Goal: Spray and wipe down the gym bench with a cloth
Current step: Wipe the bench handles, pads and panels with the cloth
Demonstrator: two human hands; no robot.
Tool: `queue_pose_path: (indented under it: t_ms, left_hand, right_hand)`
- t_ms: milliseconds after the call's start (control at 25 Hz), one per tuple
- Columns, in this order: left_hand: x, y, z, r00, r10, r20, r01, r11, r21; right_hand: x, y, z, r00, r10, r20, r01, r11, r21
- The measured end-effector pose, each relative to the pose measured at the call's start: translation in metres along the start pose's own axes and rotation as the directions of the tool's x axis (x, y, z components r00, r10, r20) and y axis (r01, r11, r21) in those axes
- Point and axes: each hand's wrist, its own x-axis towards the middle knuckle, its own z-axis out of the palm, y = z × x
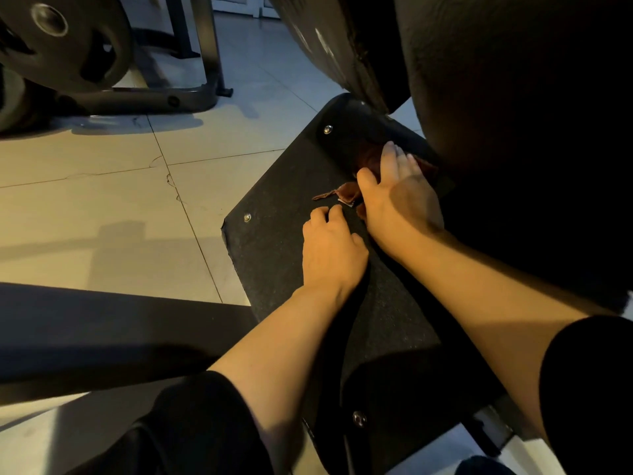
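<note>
2 bare hands work low on a dark, flat board (274, 241) of the gym bench, studded with metal bolts. The right hand (397, 197) lies flat, fingers straight and together, pressing a brown cloth (346, 193) onto the board close to where a big black padded part (513, 132) rises over it. A loose corner of the cloth trails out to the left of the thumb. The left hand (330, 241) rests just beside it on the bare board with its fingers bent, holding nothing; it seems only to steady the person. No spray bottle is in view, so the person judges to be in the wiping part of the job.

To do this step well, the person should keep the palm flat so the cloth stays spread rather than bunching, and gather in the trailing corner so it does not drag. Strokes should overlap and run along the board, going around each bolt (247, 217) where dirt may collect. The seam under the padded part is dark and hard to see, so it deserves a slow pass. A weight plate (68, 46) stands well apart on the tiled floor (102, 183).
</note>
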Motion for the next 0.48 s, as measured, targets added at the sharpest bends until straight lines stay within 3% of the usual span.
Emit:
queue_pose_path:
  t_ms: [120,240,360,480]
  left_hand:
    - [-0.023,0.003,0.002,0.999,-0.012,0.035,0.012,1.000,-0.001]
    - [-0.044,0.009,0.006,0.998,0.002,0.060,-0.002,1.000,-0.010]
    - [-0.062,0.016,0.011,0.997,0.041,0.067,-0.040,0.999,-0.021]
    - [-0.075,0.017,0.017,0.996,0.062,0.064,-0.061,0.998,-0.013]
  right_hand:
    - [-0.029,0.010,-0.011,0.996,0.085,0.011,-0.085,0.990,0.112]
    - [-0.066,0.022,-0.018,0.998,0.066,-0.018,-0.067,0.997,-0.027]
    - [-0.097,0.028,-0.021,0.996,0.077,0.049,-0.073,0.995,-0.065]
    - [-0.123,0.024,-0.017,0.997,0.080,0.005,-0.079,0.994,-0.076]
